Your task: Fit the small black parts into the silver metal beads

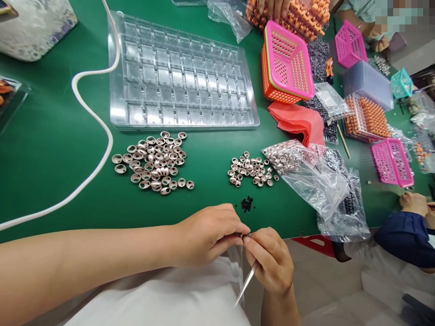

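My left hand (212, 233) is closed, pinching a small metal ring (242, 235) between thumb and fingertips at the table's front edge. My right hand (272, 258) meets it there, its thumb and fingertips against the same piece. Silver tweezers (246, 284) lie in my right hand, their tapered points sticking out toward my lap. The fingers largely cover the ring. Just beyond the hands sits a little heap of tiny black parts (247, 203). Farther back are a pile of smaller metal rings (251, 170) and, to the left, a pile of larger metal rings (156, 158).
A clear compartment tray (185, 120) lies behind the piles. A white cable (91, 111) snakes along the left. Stacked plastic baskets (288, 63), a red cloth (299, 122) and a clear bag of rings (306, 181) stand right. Co-workers' hands (414, 203) show at the far and right sides.
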Available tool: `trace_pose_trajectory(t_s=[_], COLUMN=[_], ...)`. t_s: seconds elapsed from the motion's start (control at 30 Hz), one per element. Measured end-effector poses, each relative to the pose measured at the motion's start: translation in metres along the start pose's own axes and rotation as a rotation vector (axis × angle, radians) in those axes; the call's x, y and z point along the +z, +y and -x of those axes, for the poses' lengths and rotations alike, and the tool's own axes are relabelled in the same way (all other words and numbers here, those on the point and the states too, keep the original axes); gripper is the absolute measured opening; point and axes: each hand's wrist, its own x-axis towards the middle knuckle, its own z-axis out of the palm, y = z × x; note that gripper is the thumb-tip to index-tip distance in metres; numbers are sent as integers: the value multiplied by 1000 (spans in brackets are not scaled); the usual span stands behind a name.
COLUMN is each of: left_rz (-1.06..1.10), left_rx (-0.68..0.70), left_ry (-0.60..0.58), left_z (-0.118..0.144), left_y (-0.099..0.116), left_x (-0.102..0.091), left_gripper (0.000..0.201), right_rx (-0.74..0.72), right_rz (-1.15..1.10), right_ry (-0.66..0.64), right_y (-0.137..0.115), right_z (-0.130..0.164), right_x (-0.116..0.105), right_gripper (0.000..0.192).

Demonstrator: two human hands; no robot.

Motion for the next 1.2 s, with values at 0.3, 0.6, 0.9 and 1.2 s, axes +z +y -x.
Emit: trace_pose_trajectory(t_s=[0.3, 0.6, 0.9, 1.2], left_rz=[-63, -92, -71, -97], left_rx=[7, -10, -26, -24], left_ry=[-2, -11, -23, -19], left_z=[1, 3, 2, 3], left_y=[0, -1, 0, 2], left_x=[1, 4, 2, 4], left_gripper=[16, 16, 16, 17], right_rx=[-76, -185, -272, -234], right_rz=[68, 148, 212, 105], right_ry=[-96, -181, -229, -253], right_y=[3, 0, -1, 2], right_z=[1, -13, -26, -29], right_x=[-6, -14, -22, -18], right_gripper=[40, 35, 33, 39])
